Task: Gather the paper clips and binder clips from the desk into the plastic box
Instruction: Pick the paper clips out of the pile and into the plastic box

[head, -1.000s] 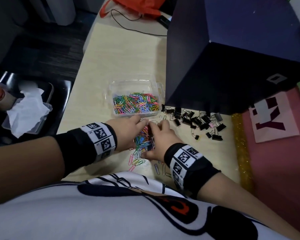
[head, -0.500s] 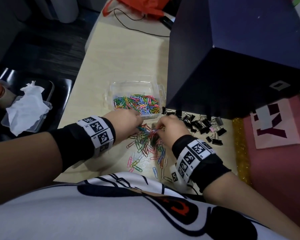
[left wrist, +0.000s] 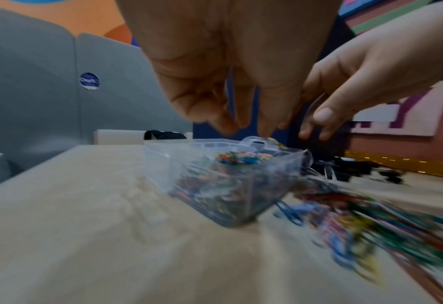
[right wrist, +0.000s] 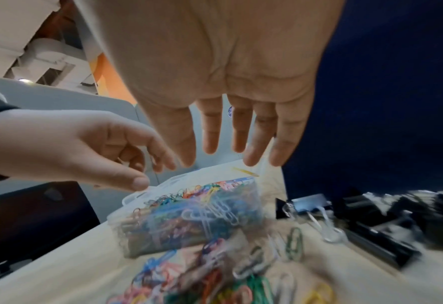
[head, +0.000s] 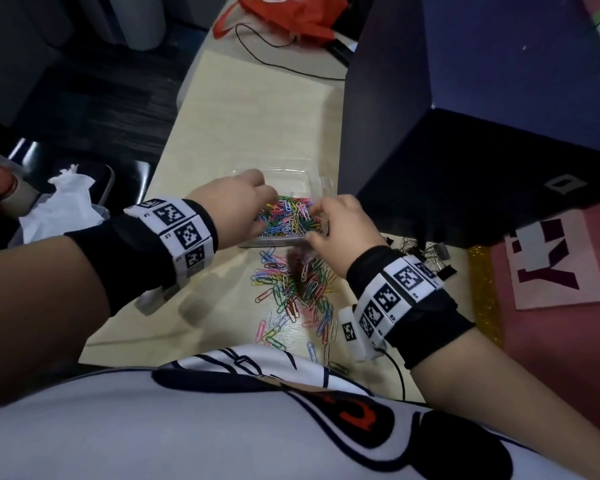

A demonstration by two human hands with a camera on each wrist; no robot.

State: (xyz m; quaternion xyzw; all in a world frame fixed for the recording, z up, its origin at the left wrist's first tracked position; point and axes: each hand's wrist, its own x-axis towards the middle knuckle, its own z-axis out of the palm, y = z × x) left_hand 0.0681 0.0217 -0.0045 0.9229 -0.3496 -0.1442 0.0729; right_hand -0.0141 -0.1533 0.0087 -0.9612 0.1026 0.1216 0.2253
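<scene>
A clear plastic box (head: 314, 178) heaped with coloured paper clips stands mid-desk. My left hand (head: 269, 200) hovers over its left half, fingers loosely curled and holding nothing, as the left wrist view (left wrist: 241, 125) shows. Over the box's right half, my right hand (head: 317, 213) has its fingers straight and spread, empty in the right wrist view (right wrist: 231, 156). Loose paper clips (head: 291, 289) lie scattered on the desk just in front of the box. Black binder clips (head: 430, 258) lie in a pile to its right, partly hidden by my right wrist.
A large dark blue box (head: 465, 133) stands close behind and right of the binder clips. A red bag (head: 291, 12) and a black cable (head: 274, 60) lie at the desk's far end. A pink board (head: 551, 271) borders the desk on the right.
Both hands rose from the paper clip pile on the desk and moved forward over the box. The bunch they scooped together is no longer in them.
</scene>
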